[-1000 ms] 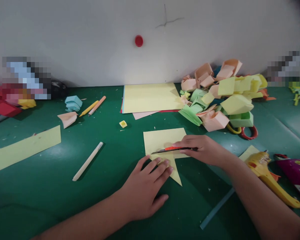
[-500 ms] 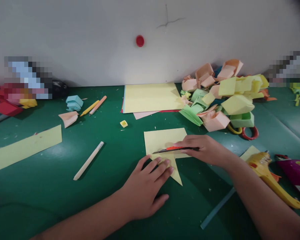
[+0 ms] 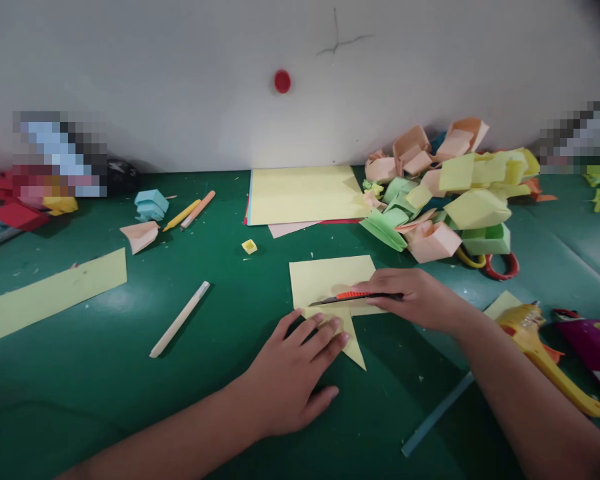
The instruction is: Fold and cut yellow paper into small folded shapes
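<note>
A folded sheet of pale yellow paper lies in front of me, with a pointed flap reaching toward me on its near side. My left hand rests flat on the near part, fingers spread, fingertips pressing the flap. In my right hand is a utility knife with an orange-red part and a dark body. Its blade lies nearly level along the fold, the tip just beyond my left fingertips. Whether the blade is inside the fold I cannot tell.
Folded paper boxes are heaped at the back right, beside a stack of coloured paper. A yellow glue gun lies by my right forearm. To the left are a white stick and a yellow paper strip.
The knife blade has shifted very slightly to the right along the fold. My left hand stays in place on the paper, and the whole view has moved a little.
</note>
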Tool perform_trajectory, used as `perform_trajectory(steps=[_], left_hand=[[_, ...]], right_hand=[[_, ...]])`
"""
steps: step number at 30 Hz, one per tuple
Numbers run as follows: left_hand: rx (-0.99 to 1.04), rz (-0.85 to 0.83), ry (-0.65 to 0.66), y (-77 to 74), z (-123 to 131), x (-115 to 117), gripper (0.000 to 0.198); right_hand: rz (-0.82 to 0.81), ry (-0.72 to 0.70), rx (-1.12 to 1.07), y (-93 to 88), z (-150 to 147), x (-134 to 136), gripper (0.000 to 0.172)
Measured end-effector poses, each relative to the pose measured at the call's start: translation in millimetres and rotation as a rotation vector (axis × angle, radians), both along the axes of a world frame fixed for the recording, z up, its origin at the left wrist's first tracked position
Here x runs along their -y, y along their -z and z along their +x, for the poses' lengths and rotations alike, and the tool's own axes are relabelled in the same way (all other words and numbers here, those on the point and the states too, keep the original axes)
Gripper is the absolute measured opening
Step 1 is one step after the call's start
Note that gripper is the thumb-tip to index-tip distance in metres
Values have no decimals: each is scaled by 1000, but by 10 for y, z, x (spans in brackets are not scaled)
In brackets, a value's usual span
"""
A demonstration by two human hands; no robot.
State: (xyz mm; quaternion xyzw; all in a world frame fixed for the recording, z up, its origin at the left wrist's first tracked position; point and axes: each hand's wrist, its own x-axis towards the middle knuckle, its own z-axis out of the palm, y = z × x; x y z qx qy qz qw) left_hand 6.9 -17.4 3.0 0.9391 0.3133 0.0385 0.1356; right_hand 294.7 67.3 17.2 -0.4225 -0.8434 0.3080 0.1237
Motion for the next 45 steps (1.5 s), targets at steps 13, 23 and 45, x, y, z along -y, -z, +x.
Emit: perform_trajectory(steps=[13,23,45], left_hand=[[0,9,2,-5,-1,4,62],[1,-22,-2,3,-4,14,61],[19,-34,-10,-12,1,0,61]], right_hand=[[26,-2,43,-23,33,18,34],[42,8,37,-45,42,42,33],[81,13,89,-103,85,86,34]])
